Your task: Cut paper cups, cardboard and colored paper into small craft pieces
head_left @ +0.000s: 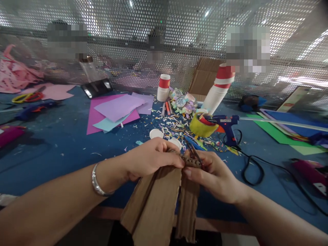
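My left hand [151, 158] is closed on the top edge of a brown corrugated cardboard sheet [153, 205] that hangs down over the table's near edge. A silver bracelet [96, 180] sits on that wrist. My right hand [212, 174] pinches the other side of the same cardboard, a narrower strip [188, 208] split from the wider piece by a ragged tear. Small dark scissors [192, 152] stick up between the two hands, held by my right fingers.
The blue table [64, 147] holds coloured paper sheets [115, 111], paper scraps, stacked paper cups [163, 88], a blue glue gun [227, 123] with a black cord, a yellow tape roll [202, 124] and green paper [279, 133]. A perforated metal screen [164, 37] stands behind, with other people beyond it.
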`<action>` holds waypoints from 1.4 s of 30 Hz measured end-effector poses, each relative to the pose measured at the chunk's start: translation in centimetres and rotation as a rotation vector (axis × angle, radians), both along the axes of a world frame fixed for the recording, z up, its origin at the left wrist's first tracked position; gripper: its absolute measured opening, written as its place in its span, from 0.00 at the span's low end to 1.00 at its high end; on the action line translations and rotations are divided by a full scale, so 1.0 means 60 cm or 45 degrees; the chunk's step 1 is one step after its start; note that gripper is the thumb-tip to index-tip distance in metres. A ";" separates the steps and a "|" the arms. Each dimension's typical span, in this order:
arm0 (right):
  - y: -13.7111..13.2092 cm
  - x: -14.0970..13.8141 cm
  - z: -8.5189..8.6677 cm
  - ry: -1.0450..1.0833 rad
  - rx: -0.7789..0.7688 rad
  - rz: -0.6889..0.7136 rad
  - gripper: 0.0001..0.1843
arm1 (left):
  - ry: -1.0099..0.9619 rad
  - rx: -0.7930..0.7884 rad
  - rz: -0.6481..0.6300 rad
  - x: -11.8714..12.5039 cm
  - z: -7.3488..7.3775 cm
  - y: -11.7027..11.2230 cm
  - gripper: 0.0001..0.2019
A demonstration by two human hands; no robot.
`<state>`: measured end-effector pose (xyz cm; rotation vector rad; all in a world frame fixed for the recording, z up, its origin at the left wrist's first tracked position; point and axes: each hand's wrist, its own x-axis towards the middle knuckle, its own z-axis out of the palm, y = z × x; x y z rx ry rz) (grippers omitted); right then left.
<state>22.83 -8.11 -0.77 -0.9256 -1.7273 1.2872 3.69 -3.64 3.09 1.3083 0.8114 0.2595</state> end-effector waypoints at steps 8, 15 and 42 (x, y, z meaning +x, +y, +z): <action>0.015 -0.003 -0.003 -0.011 -0.050 -0.035 0.20 | -0.081 0.445 -0.101 -0.011 -0.016 0.023 0.06; 0.011 0.000 -0.007 0.163 -0.242 -0.029 0.14 | -0.059 0.415 -0.205 -0.055 0.032 0.061 0.12; 0.036 -0.006 -0.019 0.632 -0.229 -0.592 0.16 | -0.385 0.280 0.322 -0.031 -0.015 0.047 0.19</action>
